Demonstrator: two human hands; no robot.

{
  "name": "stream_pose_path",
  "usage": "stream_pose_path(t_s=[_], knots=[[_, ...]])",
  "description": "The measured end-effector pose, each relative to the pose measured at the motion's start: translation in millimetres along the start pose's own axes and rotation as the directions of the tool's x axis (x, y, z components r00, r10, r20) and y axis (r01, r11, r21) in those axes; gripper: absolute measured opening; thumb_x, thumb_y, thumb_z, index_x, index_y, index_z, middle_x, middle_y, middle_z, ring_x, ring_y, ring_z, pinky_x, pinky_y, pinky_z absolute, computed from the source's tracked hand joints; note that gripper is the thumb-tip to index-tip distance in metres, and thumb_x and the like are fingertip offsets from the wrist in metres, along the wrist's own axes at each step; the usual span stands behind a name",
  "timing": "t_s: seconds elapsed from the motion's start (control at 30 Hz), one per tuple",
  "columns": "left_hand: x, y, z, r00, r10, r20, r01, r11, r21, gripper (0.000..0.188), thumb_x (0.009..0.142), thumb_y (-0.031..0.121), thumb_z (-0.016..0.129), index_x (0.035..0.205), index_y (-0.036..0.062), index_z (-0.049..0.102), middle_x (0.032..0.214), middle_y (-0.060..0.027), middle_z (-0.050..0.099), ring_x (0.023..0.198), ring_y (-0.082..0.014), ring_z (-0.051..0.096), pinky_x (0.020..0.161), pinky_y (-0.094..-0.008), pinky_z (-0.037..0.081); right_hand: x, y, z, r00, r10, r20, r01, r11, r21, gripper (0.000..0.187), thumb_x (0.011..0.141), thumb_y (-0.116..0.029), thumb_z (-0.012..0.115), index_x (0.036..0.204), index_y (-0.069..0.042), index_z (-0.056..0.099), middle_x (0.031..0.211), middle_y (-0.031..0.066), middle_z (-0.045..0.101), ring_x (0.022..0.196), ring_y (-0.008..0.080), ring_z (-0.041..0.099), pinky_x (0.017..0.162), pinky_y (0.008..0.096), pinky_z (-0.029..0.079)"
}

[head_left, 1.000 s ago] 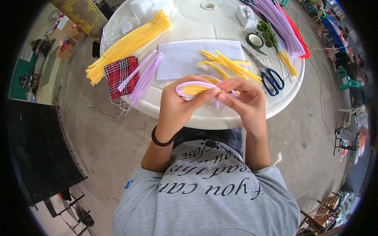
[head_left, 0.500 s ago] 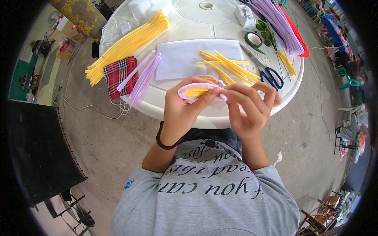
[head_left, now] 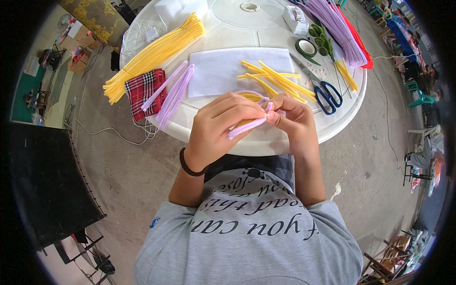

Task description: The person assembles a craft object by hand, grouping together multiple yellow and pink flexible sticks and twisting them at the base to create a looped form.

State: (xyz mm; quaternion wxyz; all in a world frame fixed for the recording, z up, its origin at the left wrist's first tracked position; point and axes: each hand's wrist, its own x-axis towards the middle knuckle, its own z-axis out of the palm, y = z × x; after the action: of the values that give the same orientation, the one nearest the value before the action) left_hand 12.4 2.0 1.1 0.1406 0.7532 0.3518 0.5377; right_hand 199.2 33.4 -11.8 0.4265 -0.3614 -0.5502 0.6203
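Note:
Lilac and yellow fuzzy pipe cleaners, bent into loops (head_left: 248, 127), are pinched between my hands just above the near table edge. My left hand (head_left: 217, 122) is closed over the loops, its fingertips at the joint where the stems meet. My right hand (head_left: 296, 118) pinches the stem ends at that same joint; the hands partly hide it. Beyond them, loose yellow pipe cleaners (head_left: 279, 81) lie crossed on a white sheet (head_left: 213, 71). To the left, bent lilac pipe cleaners (head_left: 175, 97) rest by a folded red plaid cloth (head_left: 142, 92).
The round white table (head_left: 228, 28) bears a yellow pipe-cleaner bundle (head_left: 156, 57) at left. At right are dark-handled scissors (head_left: 327, 97), green tape (head_left: 306, 47), a tape dispenser (head_left: 296, 20), green coils (head_left: 321, 40) and a lilac bundle (head_left: 339, 33).
My left hand has turned over, its back now facing up, with its fingertips brought to the joint. The loops have tipped downward, and my right fingers have closed in around the stem ends.

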Motion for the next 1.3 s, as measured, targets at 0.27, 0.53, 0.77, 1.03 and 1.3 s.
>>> stream_pose_path(t_s=[0.27,0.53,0.77,1.03,1.3], knots=[[-12,14,5,0.750,-0.661,0.023,0.532,0.582,-0.615,0.018,0.083,0.004,0.072,0.099,-0.0014,0.066,0.097,-0.0060,0.070,0.087,-0.0101,0.064,0.074,-0.0231,0.051,-3,-16,-9,0.664,-0.748,-0.018,0.574,0.525,-0.628,0.021,0.070,-0.009,0.078,0.089,-0.007,0.070,0.094,0.0040,0.071,0.087,0.0182,0.053,0.084,0.0308,0.038],[-16,15,12,0.721,-0.659,0.215,0.522,0.312,-0.794,0.021,0.086,0.008,0.071,0.104,-0.0023,0.065,0.090,-0.0047,0.067,0.078,-0.0090,0.062,0.071,-0.0215,0.051,-12,-4,-10,0.382,-0.877,0.291,0.540,-0.044,-0.841,0.025,0.069,-0.032,0.077,0.093,-0.025,0.073,0.098,-0.0051,0.071,0.095,0.0197,0.052,0.083,0.0365,0.034],[-13,21,16,0.713,-0.673,0.196,0.561,0.380,-0.735,0.011,0.088,0.011,0.067,0.087,0.0009,0.063,0.084,-0.0039,0.060,0.077,-0.0117,0.057,0.069,-0.0252,0.047,-19,-7,-13,0.380,-0.843,0.380,0.444,-0.194,-0.875,0.019,0.072,-0.038,0.072,0.090,-0.034,0.074,0.099,-0.0170,0.070,0.101,0.0148,0.046,0.088,0.0335,0.032],[-10,27,13,0.712,-0.680,0.176,0.569,0.411,-0.712,0.010,0.085,0.007,0.070,0.090,0.0003,0.065,0.088,-0.0051,0.063,0.080,-0.0107,0.060,0.072,-0.0226,0.047,-19,-7,-6,0.377,-0.854,0.358,0.451,-0.168,-0.877,0.015,0.074,-0.029,0.075,0.089,-0.029,0.075,0.097,-0.0153,0.071,0.100,0.0138,0.046,0.089,0.0312,0.031],[-8,20,16,0.897,-0.432,-0.091,0.366,0.843,-0.394,0.011,0.080,0.002,0.074,0.089,0.0002,0.067,0.088,-0.0064,0.066,0.081,-0.0130,0.062,0.070,-0.0249,0.048,-20,1,20,0.721,-0.685,-0.105,0.469,0.595,-0.653,0.017,0.071,-0.007,0.076,0.087,-0.012,0.074,0.091,-0.0005,0.071,0.088,0.0164,0.050,0.087,0.0309,0.032]])
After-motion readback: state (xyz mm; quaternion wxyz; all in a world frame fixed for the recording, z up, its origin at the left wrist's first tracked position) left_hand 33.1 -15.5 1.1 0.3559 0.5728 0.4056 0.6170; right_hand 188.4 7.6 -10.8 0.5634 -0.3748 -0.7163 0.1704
